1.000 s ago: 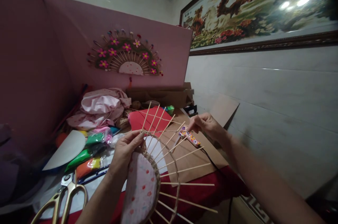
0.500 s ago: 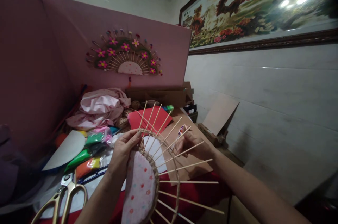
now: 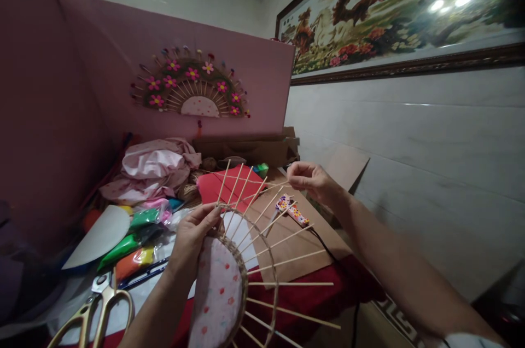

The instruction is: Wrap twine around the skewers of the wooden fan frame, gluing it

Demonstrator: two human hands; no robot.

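Observation:
My left hand (image 3: pixel 200 227) grips the upper edge of a half-round fan frame (image 3: pixel 217 288). Its base is covered in pale fabric with red dots, and thin wooden sticks (image 3: pixel 291 284) radiate from it. Twine is woven around the base, and a second twine arc (image 3: pixel 270 260) crosses the sticks further out. My right hand (image 3: pixel 309 178) is raised beyond the stick tips, its fingers pinched on a strand of twine (image 3: pixel 266 188) stretched from near my left thumb. Behind the sticks, a flower-patterned glue gun (image 3: pixel 297 213) lies on brown cardboard (image 3: pixel 299 252).
Gold-handled scissors (image 3: pixel 100 304), bagged coloured clay (image 3: pixel 131 260) and a white half-disc (image 3: pixel 100 236) lie at left. Red sheets (image 3: pixel 229 186) and bunched pink fabric (image 3: pixel 156 164) sit further back. A finished flowered fan (image 3: pixel 197 88) hangs on the pink panel (image 3: pixel 262 80).
My right hand has moved up and right, away from the glue gun, drawing the twine out above the sticks. The glue gun now shows more fully. My left hand keeps its hold.

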